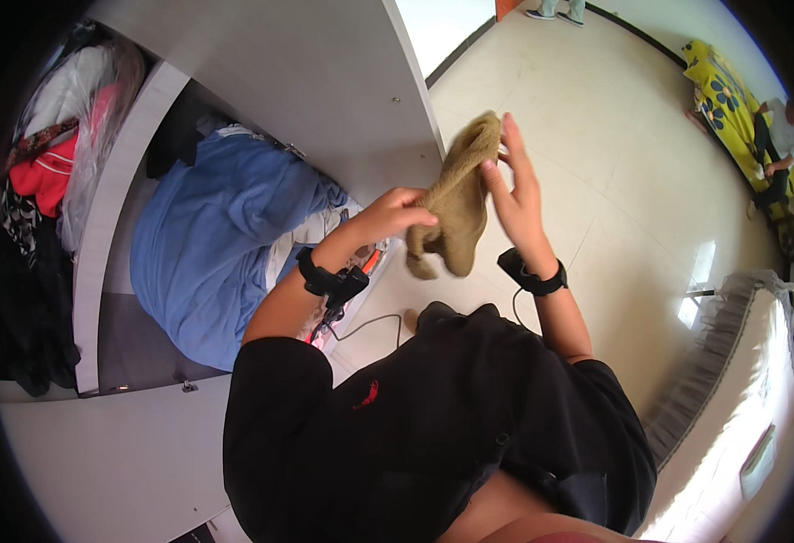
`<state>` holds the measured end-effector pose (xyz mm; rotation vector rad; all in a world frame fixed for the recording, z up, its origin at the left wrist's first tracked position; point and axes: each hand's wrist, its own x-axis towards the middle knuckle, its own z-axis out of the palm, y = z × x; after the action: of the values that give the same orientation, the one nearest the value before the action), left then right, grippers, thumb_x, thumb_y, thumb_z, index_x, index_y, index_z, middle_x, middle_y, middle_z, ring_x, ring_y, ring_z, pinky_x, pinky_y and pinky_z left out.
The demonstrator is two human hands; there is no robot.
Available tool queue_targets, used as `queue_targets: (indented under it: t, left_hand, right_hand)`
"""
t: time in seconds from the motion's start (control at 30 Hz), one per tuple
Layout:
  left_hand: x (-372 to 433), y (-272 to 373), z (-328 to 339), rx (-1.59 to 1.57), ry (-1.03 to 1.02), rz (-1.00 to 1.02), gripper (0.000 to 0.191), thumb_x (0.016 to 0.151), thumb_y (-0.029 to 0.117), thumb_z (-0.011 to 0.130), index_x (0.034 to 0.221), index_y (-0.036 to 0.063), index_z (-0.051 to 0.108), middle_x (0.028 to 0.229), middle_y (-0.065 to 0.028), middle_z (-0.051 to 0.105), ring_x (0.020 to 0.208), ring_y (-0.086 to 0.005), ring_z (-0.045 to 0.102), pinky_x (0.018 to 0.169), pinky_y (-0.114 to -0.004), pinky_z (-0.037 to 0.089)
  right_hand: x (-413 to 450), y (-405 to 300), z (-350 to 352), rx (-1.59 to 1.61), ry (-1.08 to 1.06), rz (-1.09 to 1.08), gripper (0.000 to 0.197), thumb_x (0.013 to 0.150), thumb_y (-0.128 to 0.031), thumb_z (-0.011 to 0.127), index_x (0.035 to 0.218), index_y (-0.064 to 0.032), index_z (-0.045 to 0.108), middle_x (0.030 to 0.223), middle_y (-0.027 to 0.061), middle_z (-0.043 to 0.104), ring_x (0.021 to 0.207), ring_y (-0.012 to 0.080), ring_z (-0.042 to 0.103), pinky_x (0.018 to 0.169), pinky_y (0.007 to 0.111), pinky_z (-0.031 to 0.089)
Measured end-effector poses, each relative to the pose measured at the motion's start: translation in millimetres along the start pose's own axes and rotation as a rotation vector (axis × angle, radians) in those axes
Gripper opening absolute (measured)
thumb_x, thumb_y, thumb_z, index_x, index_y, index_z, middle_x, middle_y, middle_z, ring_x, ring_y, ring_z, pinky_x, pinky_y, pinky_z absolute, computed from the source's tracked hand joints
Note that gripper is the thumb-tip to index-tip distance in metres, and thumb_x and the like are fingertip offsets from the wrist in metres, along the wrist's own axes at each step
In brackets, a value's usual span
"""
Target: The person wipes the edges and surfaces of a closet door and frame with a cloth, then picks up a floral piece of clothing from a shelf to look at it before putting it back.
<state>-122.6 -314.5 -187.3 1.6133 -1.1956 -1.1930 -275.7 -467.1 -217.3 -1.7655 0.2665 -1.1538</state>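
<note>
A brown plush cloth item, folded and hanging in the air, is between my hands in front of my chest. My left hand pinches its lower left edge between thumb and fingers. On its other side, my right hand has its fingers extended and apart, the thumb against the cloth's right edge. Left of my hands is a wardrobe compartment, where a large heap of blue fabric lies with pale cloth beside it. The cloth item's underside is hidden.
An opened wardrobe door stands just beyond my left hand. Clothes in clear plastic fill the far-left compartment. A bed with a ruffled edge is at right. A seated person and another person's feet are farther off.
</note>
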Motion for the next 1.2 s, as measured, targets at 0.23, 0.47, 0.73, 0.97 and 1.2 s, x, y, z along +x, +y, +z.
queue_targets:
  t: [0.23,0.47,0.73,0.97,1.2]
  left_hand:
    - [-15.6,13.3,-17.1,-0.37,-0.017,-0.114,0.036,0.076,0.012,0.049,0.107,-0.0037,0.057,0.091,-0.0051,0.061,0.083,-0.0127,0.056,0.078,-0.024,0.044]
    - [-5.9,34.5,-20.7,0.083,-0.308,-0.061,0.031,0.076,0.013,0.058,0.102,-0.002,0.058,0.087,-0.0025,0.06,0.08,-0.0089,0.052,0.07,-0.026,0.043]
    - [-26.6,30.0,-2.0,0.208,-0.291,0.094,0.027,0.079,0.017,0.063,0.097,-0.003,0.057,0.076,-0.0035,0.059,0.07,-0.0086,0.05,0.063,-0.028,0.045]
    - [-19.8,6.1,7.5,0.505,-0.027,0.042,0.037,0.07,0.006,0.058,0.107,0.0014,0.054,0.08,-0.0208,0.06,0.073,-0.0341,0.061,0.067,-0.037,0.047]
    - [-21.3,-31.2,-11.0,0.708,0.109,0.098,0.028,0.073,0.005,0.055,0.101,0.0027,0.062,0.086,-0.0222,0.063,0.082,-0.0374,0.061,0.07,-0.04,0.049]
  right_hand:
    - [-2.2,-4.7,-22.3,-0.196,-0.144,-0.06,0.043,0.085,-0.007,0.059,0.127,-0.0047,0.049,0.126,0.013,0.054,0.116,0.0272,0.051,0.097,0.035,0.041]
    - [0.2,-5.3,-9.6,-0.042,-0.595,-0.268,0.048,0.074,0.002,0.059,0.121,-0.005,0.054,0.121,0.0153,0.055,0.113,0.0314,0.051,0.096,0.036,0.041]
    - [-25.8,16.7,-29.2,-0.05,-0.749,0.095,0.026,0.076,-0.011,0.057,0.1,-0.0036,0.058,0.091,0.0139,0.06,0.083,0.0309,0.059,0.072,0.038,0.048]
    - [-35.2,-5.2,-83.2,-0.249,-0.474,0.003,0.018,0.072,-0.004,0.051,0.086,-0.0019,0.062,0.076,0.0115,0.061,0.069,0.0301,0.059,0.062,0.036,0.048]
    - [-36.1,-19.9,-102.4,-0.499,-0.356,0.011,0.025,0.063,-0.01,0.053,0.085,-0.0094,0.065,0.072,0.0062,0.058,0.066,0.0273,0.057,0.055,0.037,0.046]
